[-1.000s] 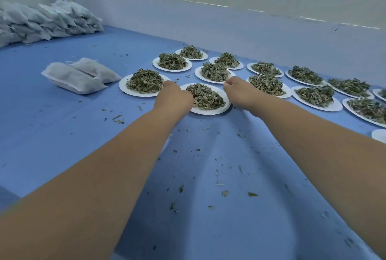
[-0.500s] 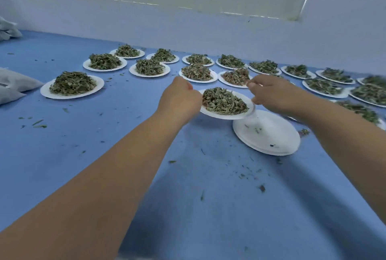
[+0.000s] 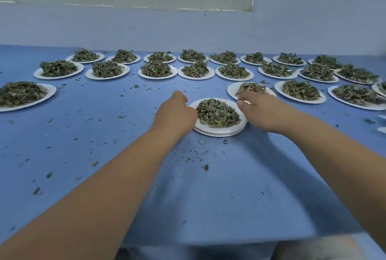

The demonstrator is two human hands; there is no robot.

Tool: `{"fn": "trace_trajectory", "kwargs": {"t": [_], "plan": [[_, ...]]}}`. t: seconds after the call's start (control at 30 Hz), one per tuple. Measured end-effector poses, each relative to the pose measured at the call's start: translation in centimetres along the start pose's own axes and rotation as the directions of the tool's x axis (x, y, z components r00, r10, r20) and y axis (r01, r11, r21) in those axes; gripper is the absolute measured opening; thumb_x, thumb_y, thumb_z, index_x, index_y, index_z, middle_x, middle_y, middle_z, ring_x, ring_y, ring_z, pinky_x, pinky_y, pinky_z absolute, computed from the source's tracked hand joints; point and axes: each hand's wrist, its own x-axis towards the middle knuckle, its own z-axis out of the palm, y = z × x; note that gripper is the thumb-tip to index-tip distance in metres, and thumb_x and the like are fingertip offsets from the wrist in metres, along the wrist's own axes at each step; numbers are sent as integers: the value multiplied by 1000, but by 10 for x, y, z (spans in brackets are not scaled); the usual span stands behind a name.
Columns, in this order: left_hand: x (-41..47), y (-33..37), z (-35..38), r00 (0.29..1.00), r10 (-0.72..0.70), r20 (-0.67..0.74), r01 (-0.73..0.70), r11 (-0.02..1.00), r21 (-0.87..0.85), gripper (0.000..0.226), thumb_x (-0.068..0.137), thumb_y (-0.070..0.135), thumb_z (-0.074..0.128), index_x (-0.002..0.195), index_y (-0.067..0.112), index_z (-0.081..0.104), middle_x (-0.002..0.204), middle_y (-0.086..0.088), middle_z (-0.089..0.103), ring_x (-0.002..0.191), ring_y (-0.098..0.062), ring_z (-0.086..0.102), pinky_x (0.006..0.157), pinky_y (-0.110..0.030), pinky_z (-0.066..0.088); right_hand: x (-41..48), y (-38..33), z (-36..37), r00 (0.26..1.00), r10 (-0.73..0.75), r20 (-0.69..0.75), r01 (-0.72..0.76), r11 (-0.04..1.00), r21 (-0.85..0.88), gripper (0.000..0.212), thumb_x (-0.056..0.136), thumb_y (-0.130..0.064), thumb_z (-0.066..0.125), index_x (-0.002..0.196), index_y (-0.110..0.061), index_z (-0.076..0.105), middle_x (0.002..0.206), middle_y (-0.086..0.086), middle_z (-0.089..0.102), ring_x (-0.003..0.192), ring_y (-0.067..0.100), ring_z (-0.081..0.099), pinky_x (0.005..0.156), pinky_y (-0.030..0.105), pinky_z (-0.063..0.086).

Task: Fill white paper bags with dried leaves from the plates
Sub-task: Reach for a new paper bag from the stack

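L hand [image 3: 176, 111], R hand [image 3: 259, 111]: grip each holding leaf plate [image 3: 217, 128] rim atop plate stack [image 3: 219, 134].

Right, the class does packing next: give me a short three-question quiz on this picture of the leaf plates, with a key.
1. True or false: the left hand holds a paper bag.
2. The plate of leaves between the left hand and the right hand rests on: A) bare cloth; B) a stack of empty plates; C) a bag.
3. Fill in: loose bits of ____ lie scattered on the blue cloth.
Key: 1 false; 2 B; 3 leaf.
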Motion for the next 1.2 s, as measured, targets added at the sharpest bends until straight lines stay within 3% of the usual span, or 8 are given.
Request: {"fn": "trace_trajectory", "kwargs": {"t": [0.27, 0.4, 0.53, 0.63, 0.73, 0.93, 1.1, 1.2], "plan": [[-22, 27, 12, 960, 246, -131, -224, 961, 160, 51, 89, 9, 45, 137, 24, 43, 87, 10, 53, 70, -20, 61, 61, -41, 54, -9, 16, -5, 995, -46, -94, 49, 998, 31, 36, 107, -44, 35, 133, -27, 53, 106, 0, 58, 83, 13, 55, 62, 27, 38], [-45, 73, 54, 864, 480, -154, -461, 876, 144, 45, 84, 9, 48, 127, 24, 49, 70, 5, 53, 65, -25, 50, 48, -34, 31, -26, 44, -24, 974, -12, -225, 30, 997, 75, 21, 103, -39, 47, 111, -25, 61, 98, -2, 63, 85, 18, 61, 69, 33, 46], [-63, 118, 112, 792, 609, -39, -604, 792, 84, 36, 84, 10, 51, 118, 20, 54, 92, -1, 60, 80, -28, 52, 62, -34, 34, -59, 102, -37, 913, 172, -370, -153, 985, 80, 12, 93, -30, 55, 86, -25, 63, 74, -5, 65, 58, 2, 62, 53, 27, 38], [-63, 134, 148, 778, 622, 86, -628, 773, 86, 30, 87, 10, 49, 113, 20, 58, 100, -1, 62, 93, -27, 54, 67, -34, 33, -84, 158, -40, 864, 334, -377, -375, 926, -41, 24, 90, -23, 54, 80, -8, 69, 105, 15, 72, 110, 27, 64, 76, 38, 53], [-63, 125, 168, 773, 610, 175, -629, 773, 85, 34, 88, 7, 47, 118, 22, 57, 129, 2, 61, 106, -27, 58, 71, -34, 38, -99, 198, -38, 836, 453, -310, -528, 818, -229, 34, 96, -29, 48, 86, -5, 70, 153, 20, 43, 151, 33, 23, 112, 47, 38], [-54, 119, 177, 754, 644, 130, -650, 760, 8, 28, 86, 10, 49, 107, 27, 55, 153, 13, 45, 102, -20, 60, 75, -29, 36, -98, 243, -57, 750, 605, -267, -662, 678, -320, 59, 104, -45, 31, 144, -6, 52, 165, 10, 23, 156, 32, 6, 123, 54, 17], [-48, 117, 181, 791, 603, 104, -604, 797, -17, 30, 85, 12, 48, 104, 33, 55, 151, 18, 46, 105, -17, 61, 71, -30, 41, -85, 236, -54, 816, 461, -349, -576, 705, -414, 44, 99, -29, 37, 129, -7, 61, 156, 10, 41, 156, 29, 11, 124, 58, 8], [-49, 117, 180, 803, 583, 122, -586, 810, -15, 34, 84, 13, 49, 109, 34, 56, 124, 9, 65, 92, -17, 62, 68, -34, 48, -80, 209, -49, 850, 307, -428, -477, 794, -377, 34, 94, -21, 43, 116, -4, 61, 144, 14, 49, 149, 33, 28, 119, 52, 25]]}}
